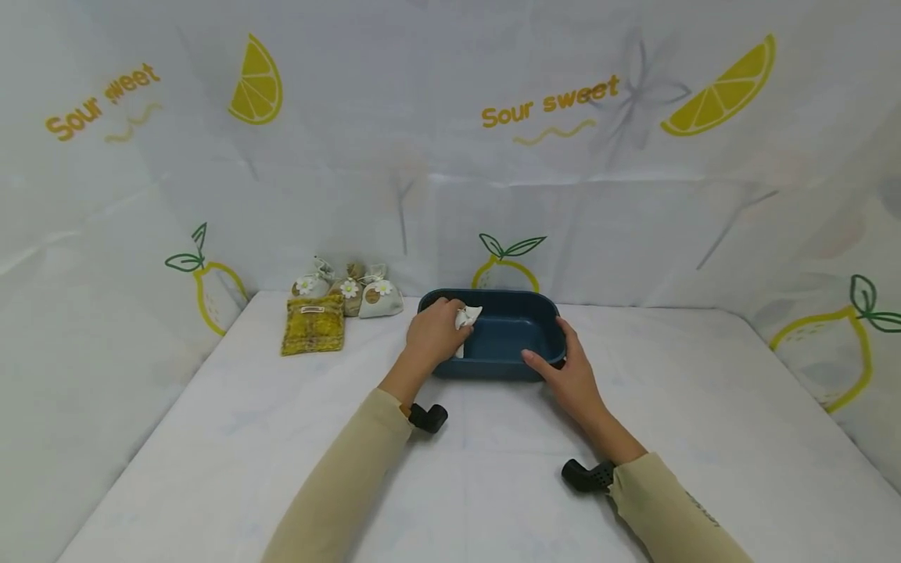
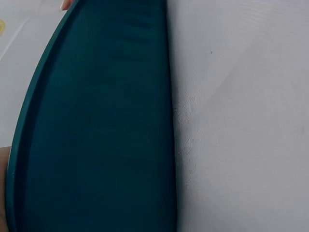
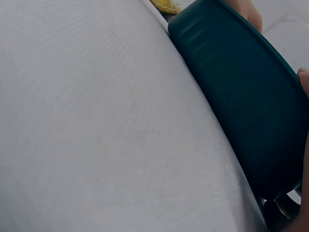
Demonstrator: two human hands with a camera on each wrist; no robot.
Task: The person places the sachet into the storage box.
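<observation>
- Grips a crumpled white piece (image 1: 469, 316) between thumb and curled fingers of the left hand (image 1: 431, 332); lets only a little show past the fingers; cannot tell its full shape.
- Has that piece at the left part of the tub (image 1: 501, 371), within the rim as seen from the head view; meets a pale strip (image 1: 461, 351) below the left thumb; cannot tell part of the same piece from a separate thing.
- Grips the tub at its right end with the right hand (image 1: 573, 383); hooks the thumb over the near rim, wraps the fingers round the outside.
- Seems to be at the step of handling the white piece in the tub, with the right hand as brace; cannot tell setting in from taking out.
- Calls next, by judgement, for a firm right hold, then either a loosening of the left fingers low in the tub or a lift clear of the rim.
- Rests the tub on the white table (image 1: 281, 469), near the back; finds a yellow pouch (image 1: 313, 327) farther left; sees three bags (image 1: 352, 305) close together just behind it; meets a lemon-print backdrop (image 1: 450, 141) beyond.
</observation>
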